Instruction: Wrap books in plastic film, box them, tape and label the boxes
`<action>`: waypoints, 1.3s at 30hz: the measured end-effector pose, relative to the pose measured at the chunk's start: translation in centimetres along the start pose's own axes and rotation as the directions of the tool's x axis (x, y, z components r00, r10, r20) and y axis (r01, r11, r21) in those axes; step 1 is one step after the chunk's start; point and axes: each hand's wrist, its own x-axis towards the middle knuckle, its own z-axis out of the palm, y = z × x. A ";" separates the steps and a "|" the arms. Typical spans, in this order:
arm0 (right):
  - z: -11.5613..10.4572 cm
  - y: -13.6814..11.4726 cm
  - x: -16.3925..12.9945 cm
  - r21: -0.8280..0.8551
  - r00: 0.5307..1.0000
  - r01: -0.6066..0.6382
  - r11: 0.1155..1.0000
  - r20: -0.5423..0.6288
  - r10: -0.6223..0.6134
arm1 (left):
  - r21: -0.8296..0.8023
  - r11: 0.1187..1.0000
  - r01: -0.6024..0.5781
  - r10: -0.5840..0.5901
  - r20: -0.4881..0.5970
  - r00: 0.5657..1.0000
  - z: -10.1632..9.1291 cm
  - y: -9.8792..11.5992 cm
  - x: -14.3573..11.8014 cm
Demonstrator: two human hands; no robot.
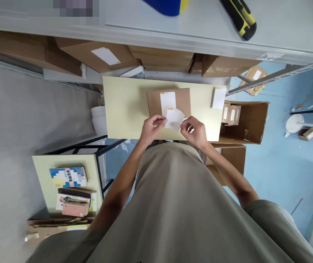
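left hand (151, 127): fingertips pinch label sheet (174, 119) at its left edge | right hand (193, 130): pinches right edge, apparently to keep it taut | sheet between fingertips, just above cardboard parcel (156, 102) on table (123, 106), beside pasted label (168, 100)

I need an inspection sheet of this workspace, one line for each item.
Surface: pale yellow table, mostly bare.
Job's things: white label sheet held by both hands over a brown parcel that already bears one label.
Clutter: label stack at the table's right edge.
Hands: left hand pinches the sheet's left edge; right hand pinches its right edge.
Cables: nothing seen.
Surroundings: open carton with small boxes on the right, side table with books on the left, shelf with cartons behind, blue floor.
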 end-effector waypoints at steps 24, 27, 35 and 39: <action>2.0 8.6 17.0 -0.215 0.953 -0.122 0.969 0.246 0.175 | 0.346 0.916 0.205 -0.172 -0.122 0.977 0.1 -3.5 10.7; 2.0 8.9 17.0 -0.207 0.957 -0.131 0.970 0.230 0.178 | 0.379 0.904 0.196 -0.156 -0.133 0.979 0.1 -3.6 10.5; 2.2 9.4 16.6 -0.269 0.962 -0.069 0.961 0.236 0.135 | 0.414 0.894 0.173 -0.117 -0.158 0.980 0.3 -3.8 10.1; 2.4 9.7 16.5 -0.322 0.963 -0.049 0.945 0.235 0.130 | 0.424 0.888 0.179 -0.118 -0.166 0.979 0.5 -3.5 9.8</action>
